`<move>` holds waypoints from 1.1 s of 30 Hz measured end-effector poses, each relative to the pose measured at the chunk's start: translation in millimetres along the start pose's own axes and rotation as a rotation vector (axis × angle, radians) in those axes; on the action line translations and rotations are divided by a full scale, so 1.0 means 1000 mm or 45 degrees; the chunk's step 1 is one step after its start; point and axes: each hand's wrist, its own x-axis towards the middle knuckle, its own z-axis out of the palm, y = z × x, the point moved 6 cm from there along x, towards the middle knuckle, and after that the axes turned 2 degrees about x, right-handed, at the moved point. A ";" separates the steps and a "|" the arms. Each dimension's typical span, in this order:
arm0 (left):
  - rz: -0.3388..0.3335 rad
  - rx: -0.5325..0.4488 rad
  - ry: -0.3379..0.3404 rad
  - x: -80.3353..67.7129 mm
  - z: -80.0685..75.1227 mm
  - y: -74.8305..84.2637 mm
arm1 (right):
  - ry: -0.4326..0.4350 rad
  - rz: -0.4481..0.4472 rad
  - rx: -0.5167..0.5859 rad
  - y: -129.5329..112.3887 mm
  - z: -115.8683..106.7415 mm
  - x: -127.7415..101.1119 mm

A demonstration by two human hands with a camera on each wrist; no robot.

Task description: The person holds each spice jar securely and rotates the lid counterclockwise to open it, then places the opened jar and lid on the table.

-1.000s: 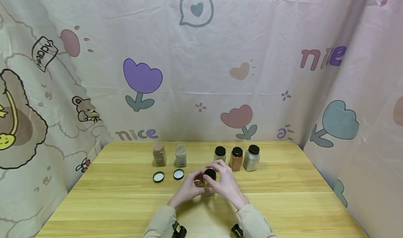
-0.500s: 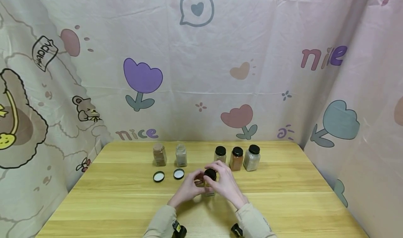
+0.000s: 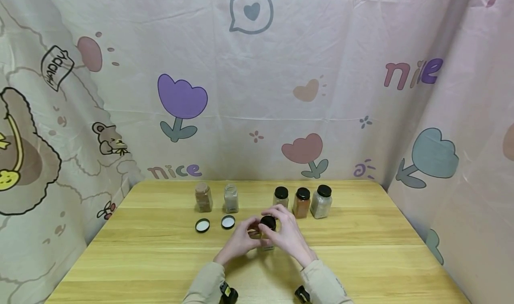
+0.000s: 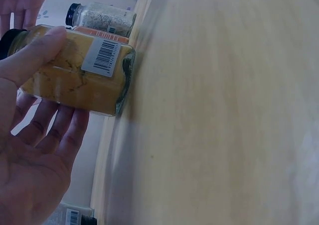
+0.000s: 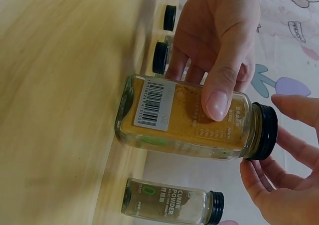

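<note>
My left hand (image 3: 240, 240) grips a square glass spice jar (image 5: 187, 113) of yellow-brown powder, thumb on one side and fingers on the other. The jar stands upright near the table's middle, a barcode label on its side. Its black lid (image 3: 267, 222) is on the neck. Around that lid curl the thumb and fingers of my right hand (image 3: 287, 230). In the left wrist view the jar (image 4: 75, 83) shows its glass base, and the lid is partly cut off by the frame edge. Both hands cover much of the jar in the head view.
Behind stand three black-lidded jars: a cumin powder jar (image 5: 167, 202), an orange one (image 3: 301, 206) and a pale one (image 3: 321, 206). At left are two lidless jars, brown (image 3: 204, 200) and grey (image 3: 230, 201). Two upturned lids (image 3: 202, 226) lie before them on the wooden table (image 3: 140, 259).
</note>
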 end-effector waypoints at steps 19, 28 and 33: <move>-0.003 -0.007 0.006 0.000 -0.001 0.000 | 0.004 -0.051 -0.014 -0.002 0.000 -0.001; 0.008 0.014 -0.001 -0.001 -0.002 0.003 | -0.012 -0.062 -0.016 -0.003 0.003 0.000; 0.007 0.022 0.005 0.000 -0.002 0.001 | 0.026 -0.037 -0.002 -0.001 0.002 0.000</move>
